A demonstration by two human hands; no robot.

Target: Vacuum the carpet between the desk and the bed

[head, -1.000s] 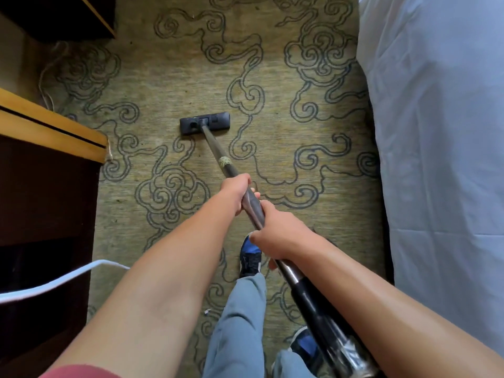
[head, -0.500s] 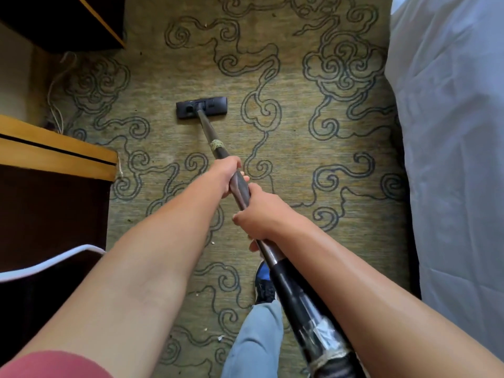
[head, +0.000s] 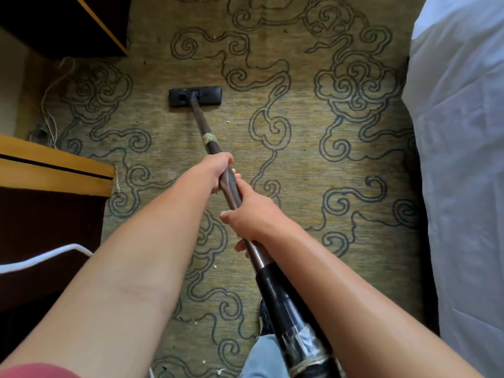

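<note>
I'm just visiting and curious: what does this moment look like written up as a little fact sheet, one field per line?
Activity: vacuuming a patterned carpet
Tool: vacuum wand with a black floor head flat on the carpet
Left hand: grips the wand, further down toward the head
Right hand: grips the wand, nearer the body
Left side: wooden desk, white cable
Right side: bed with white sheet
Debris: small pale crumbs on the carpet
</note>
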